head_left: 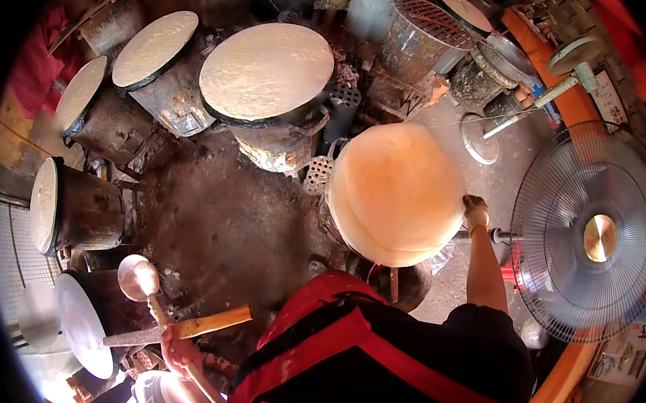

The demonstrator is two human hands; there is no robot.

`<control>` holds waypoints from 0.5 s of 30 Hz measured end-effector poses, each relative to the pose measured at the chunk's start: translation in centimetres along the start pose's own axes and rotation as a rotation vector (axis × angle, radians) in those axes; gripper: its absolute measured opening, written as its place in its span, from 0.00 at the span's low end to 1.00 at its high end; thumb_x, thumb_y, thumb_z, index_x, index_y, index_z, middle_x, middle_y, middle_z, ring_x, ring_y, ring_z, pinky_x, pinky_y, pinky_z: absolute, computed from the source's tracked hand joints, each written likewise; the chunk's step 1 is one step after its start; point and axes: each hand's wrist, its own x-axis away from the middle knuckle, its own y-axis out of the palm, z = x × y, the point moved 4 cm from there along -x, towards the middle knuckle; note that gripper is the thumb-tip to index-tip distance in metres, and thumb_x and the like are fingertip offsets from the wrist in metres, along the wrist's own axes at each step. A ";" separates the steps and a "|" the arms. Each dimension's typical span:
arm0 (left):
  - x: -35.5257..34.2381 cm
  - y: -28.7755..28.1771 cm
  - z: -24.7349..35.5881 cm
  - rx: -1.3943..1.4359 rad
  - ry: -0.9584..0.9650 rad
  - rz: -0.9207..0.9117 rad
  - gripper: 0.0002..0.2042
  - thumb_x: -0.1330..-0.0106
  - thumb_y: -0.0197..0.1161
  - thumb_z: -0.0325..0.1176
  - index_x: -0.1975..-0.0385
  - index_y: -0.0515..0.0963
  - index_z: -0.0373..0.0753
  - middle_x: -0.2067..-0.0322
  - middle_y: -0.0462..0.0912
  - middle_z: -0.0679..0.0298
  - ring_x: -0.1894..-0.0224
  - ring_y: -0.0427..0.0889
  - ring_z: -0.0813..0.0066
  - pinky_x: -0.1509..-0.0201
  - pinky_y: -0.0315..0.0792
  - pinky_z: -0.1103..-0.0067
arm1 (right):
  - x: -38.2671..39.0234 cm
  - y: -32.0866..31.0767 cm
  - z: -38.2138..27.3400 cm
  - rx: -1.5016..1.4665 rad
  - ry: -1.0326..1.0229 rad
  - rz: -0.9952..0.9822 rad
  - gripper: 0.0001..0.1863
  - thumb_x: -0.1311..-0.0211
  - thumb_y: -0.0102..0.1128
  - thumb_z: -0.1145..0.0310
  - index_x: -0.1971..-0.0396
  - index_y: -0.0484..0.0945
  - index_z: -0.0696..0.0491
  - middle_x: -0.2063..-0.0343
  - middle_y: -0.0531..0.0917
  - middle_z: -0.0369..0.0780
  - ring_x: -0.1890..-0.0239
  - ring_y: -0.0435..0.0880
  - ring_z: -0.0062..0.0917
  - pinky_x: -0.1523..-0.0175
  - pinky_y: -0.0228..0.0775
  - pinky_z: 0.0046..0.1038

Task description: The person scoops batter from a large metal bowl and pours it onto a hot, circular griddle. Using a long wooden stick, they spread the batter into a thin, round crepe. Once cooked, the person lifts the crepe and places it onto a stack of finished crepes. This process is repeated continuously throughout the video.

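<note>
1. Dark, stained floor [211, 202] spreads ahead of the left fingers, with a paler stretch around the right ones.
2. Large round pale-orange sheets [397, 189] lie layered with their edges slightly offset, directly to the left of the right fingers and touching them.
3. On the sheets' right edge rests the right hand [476, 212], its fingers curled; whether they pinch the edge or merely press on it, I cannot tell.
4. Well apart, the left hand [181, 351] has its fingers wrapped around the handle of a ladle [139, 277], whose round bowl points up ahead of them.
5. Crosswise at those same fingers is a flat scraper [134, 337], blade to their left and yellowish wooden handle to their right.
6. Just below the left fingers sits a pale bucket [141, 398].
7. Beyond the sheets, ahead and left of the right fingers, stands a metal drum [282, 148] with a pale coated round top; similar drums curve round toward the left fingers.
8. Near the right fingers, on their right, is a large fan [600, 237] with a gold centre.
</note>
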 end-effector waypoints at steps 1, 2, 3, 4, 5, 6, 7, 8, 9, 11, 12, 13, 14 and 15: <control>-0.9 0.5 -1.0 -0.004 0.003 0.022 0.14 0.28 0.38 0.33 0.50 0.63 0.33 0.83 0.61 0.68 0.88 0.61 0.82 0.88 0.56 0.84 | 1.1 -0.1 -1.2 0.097 -0.077 -0.012 0.14 0.41 0.58 0.62 0.62 0.80 0.55 0.69 0.84 0.38 0.65 0.81 0.26 0.58 0.71 0.26; -2.5 0.7 -2.2 0.012 -0.033 -0.024 0.14 0.29 0.38 0.32 0.50 0.63 0.32 0.82 0.62 0.67 0.89 0.62 0.81 0.88 0.56 0.83 | 0.4 -0.7 0.9 0.188 -0.135 0.042 0.14 0.42 0.58 0.62 0.62 0.80 0.56 0.69 0.84 0.39 0.65 0.81 0.26 0.57 0.71 0.26; -3.6 0.9 -3.2 0.000 -0.023 0.012 0.14 0.29 0.39 0.31 0.50 0.63 0.31 0.82 0.62 0.67 0.88 0.62 0.81 0.88 0.58 0.83 | 0.0 -1.2 3.2 0.280 -0.193 0.092 0.15 0.42 0.59 0.61 0.62 0.80 0.57 0.68 0.84 0.40 0.65 0.81 0.26 0.56 0.71 0.26; -3.8 1.1 -3.8 -0.019 -0.003 0.009 0.14 0.30 0.39 0.31 0.50 0.63 0.30 0.82 0.61 0.67 0.88 0.63 0.81 0.87 0.60 0.82 | 1.4 -0.6 2.8 0.170 -0.194 0.134 0.15 0.42 0.59 0.61 0.62 0.80 0.57 0.62 0.83 0.40 0.62 0.81 0.25 0.54 0.71 0.26; -3.7 1.0 -4.3 -0.033 0.023 0.005 0.14 0.30 0.39 0.30 0.49 0.62 0.29 0.82 0.61 0.67 0.88 0.63 0.81 0.87 0.61 0.82 | 4.5 -0.6 -0.8 0.289 -0.207 0.183 0.16 0.43 0.60 0.60 0.63 0.80 0.57 0.55 0.80 0.42 0.56 0.79 0.27 0.50 0.70 0.27; -4.0 0.9 -4.7 -0.040 0.019 0.000 0.14 0.30 0.39 0.30 0.49 0.62 0.29 0.82 0.61 0.67 0.88 0.63 0.81 0.87 0.62 0.82 | 4.2 -0.6 1.2 0.261 -0.177 0.151 0.16 0.44 0.60 0.58 0.63 0.81 0.55 0.53 0.78 0.41 0.53 0.78 0.29 0.48 0.68 0.29; -3.8 1.2 -5.3 -0.048 0.021 0.001 0.15 0.30 0.40 0.30 0.49 0.62 0.28 0.82 0.62 0.67 0.87 0.64 0.81 0.87 0.63 0.82 | 4.6 -0.8 2.0 0.234 -0.146 0.110 0.15 0.45 0.61 0.57 0.63 0.81 0.52 0.51 0.77 0.41 0.50 0.76 0.30 0.45 0.67 0.30; -3.4 1.6 -5.8 -0.057 0.026 0.004 0.15 0.30 0.40 0.29 0.49 0.62 0.28 0.82 0.62 0.67 0.87 0.64 0.81 0.87 0.64 0.82 | 4.9 -1.0 2.3 0.339 -0.145 0.119 0.16 0.45 0.61 0.56 0.62 0.81 0.51 0.51 0.77 0.40 0.49 0.76 0.31 0.44 0.66 0.31; -3.6 1.8 -6.2 -0.054 0.025 -0.032 0.15 0.30 0.40 0.29 0.48 0.62 0.27 0.82 0.62 0.67 0.87 0.64 0.81 0.87 0.64 0.82 | 6.4 -1.0 0.6 0.439 -0.149 0.130 0.16 0.46 0.61 0.55 0.61 0.81 0.49 0.51 0.77 0.40 0.47 0.75 0.32 0.43 0.65 0.32; -2.9 1.4 -5.9 -0.054 0.057 -0.010 0.14 0.30 0.40 0.29 0.49 0.63 0.27 0.82 0.62 0.68 0.87 0.65 0.81 0.87 0.63 0.83 | 7.3 -0.8 -1.1 0.577 0.005 0.036 0.22 0.48 0.62 0.51 0.52 0.75 0.39 0.48 0.74 0.39 0.48 0.74 0.36 0.44 0.66 0.35; -2.8 1.3 -5.7 -0.020 0.042 -0.024 0.14 0.30 0.40 0.29 0.51 0.64 0.27 0.83 0.62 0.68 0.87 0.65 0.81 0.86 0.63 0.82 | 7.7 -1.6 -1.9 0.568 0.067 0.061 0.26 0.48 0.61 0.51 0.48 0.71 0.39 0.46 0.72 0.39 0.45 0.72 0.37 0.44 0.65 0.36; -2.0 0.1 -4.8 -0.022 0.093 0.013 0.13 0.30 0.40 0.29 0.52 0.64 0.29 0.83 0.61 0.68 0.88 0.63 0.83 0.89 0.60 0.84 | 8.0 -1.5 -2.6 0.556 0.121 0.075 0.29 0.48 0.61 0.50 0.45 0.68 0.39 0.44 0.70 0.39 0.43 0.69 0.37 0.43 0.64 0.37; -0.9 -0.1 -4.5 0.023 0.095 -0.011 0.12 0.30 0.40 0.29 0.52 0.64 0.30 0.84 0.60 0.69 0.89 0.62 0.83 0.90 0.58 0.86 | 7.7 -1.7 -3.6 0.556 -0.011 0.174 0.30 0.48 0.60 0.51 0.44 0.67 0.40 0.43 0.68 0.39 0.41 0.67 0.37 0.42 0.63 0.38; 0.2 -0.2 -4.2 0.070 0.101 -0.037 0.12 0.30 0.40 0.29 0.53 0.64 0.31 0.85 0.60 0.69 0.90 0.61 0.84 0.91 0.55 0.87 | 7.6 -1.8 -4.8 0.548 -0.148 0.271 0.31 0.48 0.59 0.51 0.42 0.65 0.41 0.41 0.65 0.39 0.39 0.64 0.36 0.41 0.63 0.38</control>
